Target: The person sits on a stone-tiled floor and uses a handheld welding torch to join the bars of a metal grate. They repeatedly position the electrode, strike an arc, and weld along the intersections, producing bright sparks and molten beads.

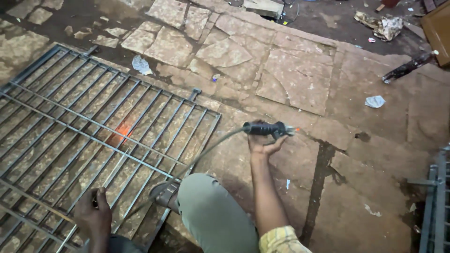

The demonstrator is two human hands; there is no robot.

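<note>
Right hand (263,143) closed round black electrode holder (265,129), long axis level, tip pointing right, away from metal grille (112,126); left hand (93,218) nearer, gripping a grille bar; glowing spot (123,130) up-left; cable (197,157) trailing back toward knee.

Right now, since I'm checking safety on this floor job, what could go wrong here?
The orange glowing spot on the metal grille looks hot, and the bare left hand rests on the same bars. The cable from the holder in the right hand crosses the sandalled foot, a possible snag.
</note>
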